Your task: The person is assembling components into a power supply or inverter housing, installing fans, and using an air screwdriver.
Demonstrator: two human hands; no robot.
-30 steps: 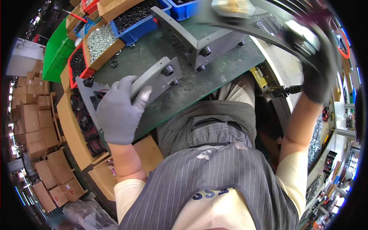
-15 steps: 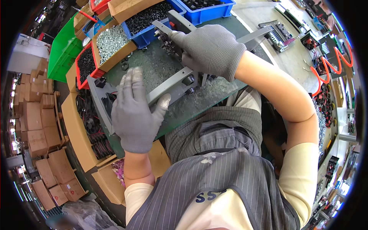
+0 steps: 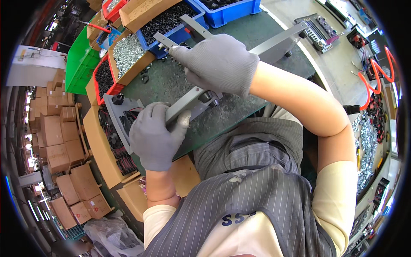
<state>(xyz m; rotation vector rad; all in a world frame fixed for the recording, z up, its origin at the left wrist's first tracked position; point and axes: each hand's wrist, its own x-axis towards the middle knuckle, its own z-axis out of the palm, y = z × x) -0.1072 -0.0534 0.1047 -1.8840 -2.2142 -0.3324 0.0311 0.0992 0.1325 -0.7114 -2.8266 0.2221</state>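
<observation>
Visibly, the left hand (image 3: 156,139) grips a grey panel (image 3: 186,103), the right hand's (image 3: 220,64) hold unclear.

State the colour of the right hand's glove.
The right glove is grey; the head view shows it best.

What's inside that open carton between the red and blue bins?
The carton holds small silver fasteners. Its bottom, and anything buried beneath them, is covered and can't be seen.
</observation>
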